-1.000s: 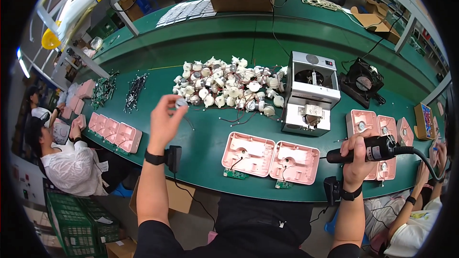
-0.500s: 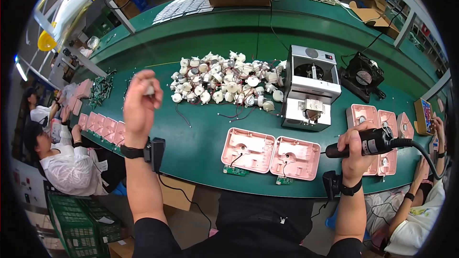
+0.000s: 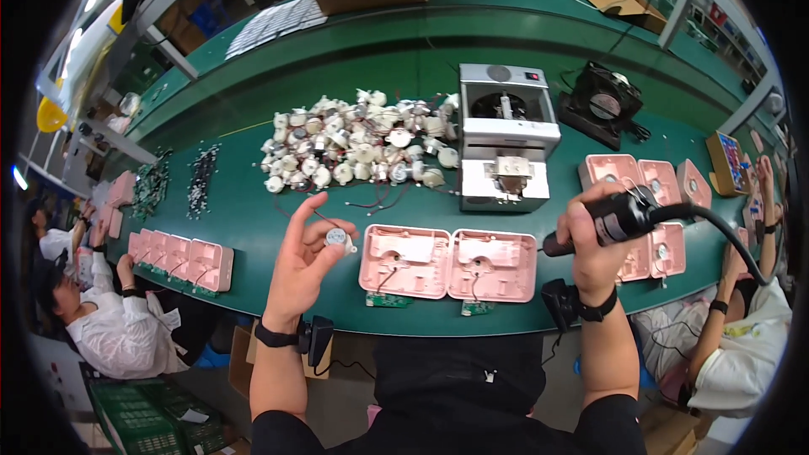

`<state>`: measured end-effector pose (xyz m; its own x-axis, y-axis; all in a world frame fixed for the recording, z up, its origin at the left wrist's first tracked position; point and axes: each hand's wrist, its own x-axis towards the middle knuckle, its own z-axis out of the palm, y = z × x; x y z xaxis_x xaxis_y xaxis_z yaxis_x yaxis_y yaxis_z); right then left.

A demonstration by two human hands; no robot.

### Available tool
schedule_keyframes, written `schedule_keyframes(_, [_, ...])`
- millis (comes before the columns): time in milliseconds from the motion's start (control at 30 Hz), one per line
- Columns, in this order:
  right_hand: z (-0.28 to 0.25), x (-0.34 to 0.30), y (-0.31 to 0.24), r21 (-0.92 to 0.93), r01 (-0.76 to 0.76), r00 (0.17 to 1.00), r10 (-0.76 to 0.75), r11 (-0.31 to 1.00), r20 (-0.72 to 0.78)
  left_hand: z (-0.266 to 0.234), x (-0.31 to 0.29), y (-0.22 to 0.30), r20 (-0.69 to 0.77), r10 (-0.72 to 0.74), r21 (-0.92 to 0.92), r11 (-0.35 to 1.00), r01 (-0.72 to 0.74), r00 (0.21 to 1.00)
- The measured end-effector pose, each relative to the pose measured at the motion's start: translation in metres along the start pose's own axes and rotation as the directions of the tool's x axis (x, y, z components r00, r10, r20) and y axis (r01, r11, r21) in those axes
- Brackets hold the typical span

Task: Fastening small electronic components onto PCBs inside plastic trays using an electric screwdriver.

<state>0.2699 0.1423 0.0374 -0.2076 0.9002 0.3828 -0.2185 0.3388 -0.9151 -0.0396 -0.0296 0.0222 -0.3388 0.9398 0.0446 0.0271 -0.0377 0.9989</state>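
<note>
Likely fitting: my left hand [image 3: 305, 257] pinches a motor [image 3: 336, 237] left of the pink case [image 3: 421, 246], alignment needed; right hand [image 3: 597, 259] grips a screwdriver [image 3: 616, 218].

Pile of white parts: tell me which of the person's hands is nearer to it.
Left. The left hand, pinching a round part, is just on the near side of the pile; the right hand, gripping a black tool, is farther off to the pile's right.
</note>
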Motion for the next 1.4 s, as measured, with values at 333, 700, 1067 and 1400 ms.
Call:
schedule_keyframes(333, [-0.003, 0.005, 0.003, -0.005, 0.000, 1.000, 0.000, 1.000, -0.003, 0.092, -0.004, 0.016, 0.329, -0.081, 0.022, 0.997, 0.078, 0.941])
schedule_keyframes(700, [-0.013, 0.002, 0.002, -0.003, 0.038, 0.999, -0.038, 0.999, -0.025, 0.134, 0.012, -0.014, 0.442, 0.184, 0.594, 0.673, -0.441, 0.878])
schedule_keyframes(1067, [-0.013, 0.005, 0.008, -0.058, 0.113, 0.993, -0.115, 0.992, -0.031, 0.144, 0.022, -0.022, 0.459, 0.289, 0.668, 0.511, -0.541, 0.840])
schedule_keyframes(1400, [0.029, 0.058, -0.048, 0.200, 0.162, 0.984, -0.173, 0.966, 0.039, 0.148, 0.025, -0.046, 0.418, 0.343, 0.614, 0.576, -0.539, 0.841])
